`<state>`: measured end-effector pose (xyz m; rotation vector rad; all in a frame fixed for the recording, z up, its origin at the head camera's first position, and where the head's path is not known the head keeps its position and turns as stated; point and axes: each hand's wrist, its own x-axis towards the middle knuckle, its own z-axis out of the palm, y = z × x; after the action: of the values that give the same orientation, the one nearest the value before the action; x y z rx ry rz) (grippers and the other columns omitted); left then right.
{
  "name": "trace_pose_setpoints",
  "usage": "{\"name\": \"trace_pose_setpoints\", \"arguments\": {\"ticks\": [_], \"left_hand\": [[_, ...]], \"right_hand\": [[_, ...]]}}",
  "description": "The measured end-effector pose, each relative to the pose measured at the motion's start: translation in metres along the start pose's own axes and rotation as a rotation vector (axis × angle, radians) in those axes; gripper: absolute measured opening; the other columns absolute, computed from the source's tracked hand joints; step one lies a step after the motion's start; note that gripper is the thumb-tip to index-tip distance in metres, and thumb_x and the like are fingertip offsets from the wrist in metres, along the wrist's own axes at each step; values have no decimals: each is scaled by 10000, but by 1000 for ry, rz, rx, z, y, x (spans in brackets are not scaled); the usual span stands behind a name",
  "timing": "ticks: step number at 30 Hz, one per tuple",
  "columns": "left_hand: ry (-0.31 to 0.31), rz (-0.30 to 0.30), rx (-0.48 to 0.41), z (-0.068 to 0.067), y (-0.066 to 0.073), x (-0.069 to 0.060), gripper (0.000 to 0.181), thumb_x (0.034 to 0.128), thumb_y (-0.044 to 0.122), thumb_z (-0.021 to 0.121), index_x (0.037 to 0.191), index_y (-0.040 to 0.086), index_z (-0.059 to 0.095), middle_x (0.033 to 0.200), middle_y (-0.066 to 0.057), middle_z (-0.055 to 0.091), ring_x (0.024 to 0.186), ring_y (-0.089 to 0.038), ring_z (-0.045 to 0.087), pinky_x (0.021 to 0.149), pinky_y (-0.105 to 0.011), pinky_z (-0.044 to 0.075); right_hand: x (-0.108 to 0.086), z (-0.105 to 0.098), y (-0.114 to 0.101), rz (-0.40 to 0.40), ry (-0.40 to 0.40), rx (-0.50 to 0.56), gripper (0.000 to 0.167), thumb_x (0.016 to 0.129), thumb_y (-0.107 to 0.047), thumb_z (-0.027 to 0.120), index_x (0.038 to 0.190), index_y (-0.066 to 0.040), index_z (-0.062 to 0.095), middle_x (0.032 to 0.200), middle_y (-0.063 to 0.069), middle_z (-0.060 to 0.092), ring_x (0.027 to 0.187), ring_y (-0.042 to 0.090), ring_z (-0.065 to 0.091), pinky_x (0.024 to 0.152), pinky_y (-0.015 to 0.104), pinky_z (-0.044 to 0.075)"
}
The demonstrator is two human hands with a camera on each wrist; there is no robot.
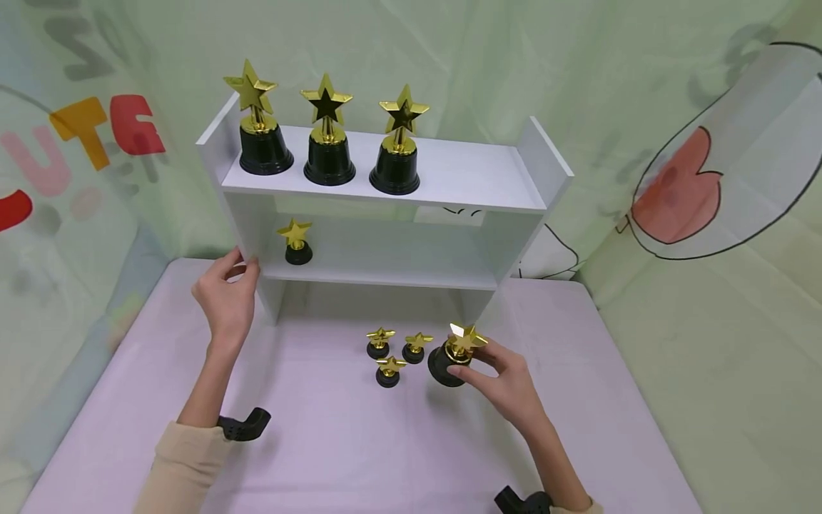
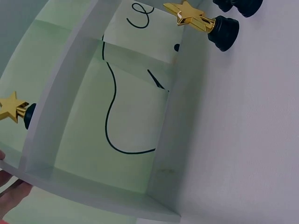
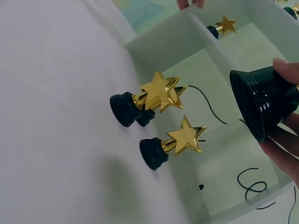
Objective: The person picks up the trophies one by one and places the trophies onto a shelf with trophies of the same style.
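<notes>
Right fingers (image 3: 286, 161) curled round trophy (image 3: 266, 100), left fingers (image 1: 251, 270) pinching shelf side (image 1: 252, 221)

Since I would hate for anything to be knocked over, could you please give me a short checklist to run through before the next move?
1. Right hand grips the held trophy by its black base: ok.
2. Held trophy is clear of the table: ok, a gap shows in the right wrist view.
3. Left hand holds the side panel of the shelf unit: ok.
4. Three small trophies stand upright on the table: ok.
5. Top tier has bare space right of its three large trophies: ok.
6. Shelf unit is fixed down: cannot tell.
</notes>
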<state>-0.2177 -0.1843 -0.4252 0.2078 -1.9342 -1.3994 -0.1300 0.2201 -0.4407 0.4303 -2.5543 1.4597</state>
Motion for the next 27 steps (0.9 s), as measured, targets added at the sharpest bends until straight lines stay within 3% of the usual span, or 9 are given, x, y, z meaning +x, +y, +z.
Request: {"name": "trace_pose_setpoints", "arguments": {"ticks": [6, 23, 27], "left_hand": [[-4, -12, 8, 0, 1, 1, 260, 959, 62, 672, 1198, 25, 768, 1108, -170, 767, 804, 84, 616, 710, -64, 487], [-15, -15, -4, -2, 1, 0, 254, 957, 59, 673, 1188, 39, 776, 1082, -168, 763, 802, 55, 627, 714, -71, 490], [-21, -12, 3, -1, 2, 1, 256, 958, 54, 666, 1191, 25, 770, 1083, -178, 758, 803, 67, 621, 715, -70, 488]], "right_hand": [[10, -9, -15, 6, 23, -40, 416, 821, -84, 860, 1216, -67, 730, 1176, 89, 754, 1065, 40, 685, 976, 137, 490], [40, -29, -59, -84, 47, 3, 404, 813, 6, 836, 1202, -14, 730, 1145, 138, 742, 1034, -22, 666, 978, 129, 490], [52, -38, -72, -120, 57, 18, 416, 803, 31, 835, 1204, 11, 722, 1132, 24, 741, 1035, -7, 677, 992, 152, 499]]}}
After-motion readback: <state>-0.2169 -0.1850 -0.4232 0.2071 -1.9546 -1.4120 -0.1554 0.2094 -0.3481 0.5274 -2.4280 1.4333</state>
